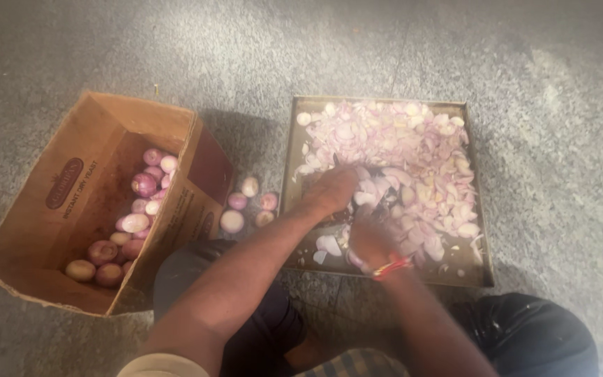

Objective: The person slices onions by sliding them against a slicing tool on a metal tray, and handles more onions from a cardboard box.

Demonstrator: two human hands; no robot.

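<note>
Grey stone floor (455, 49) fills the frame; at centre right a metal tray (479, 279) holds sliced onion pieces (413, 150), at left a cardboard box (43, 209) holds peeled onions (137, 209). Left hand (333, 190) presses on the slices, fingers curled; right hand (370, 241) is clenched, on what I cannot tell.

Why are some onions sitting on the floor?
Four peeled onions lie loose on the floor, between the cardboard box and the metal tray. The other whole ones are inside the box, so these look strayed.

Floor (385, 49): box (29, 230), tray (472, 276), onions (249, 202).
</note>
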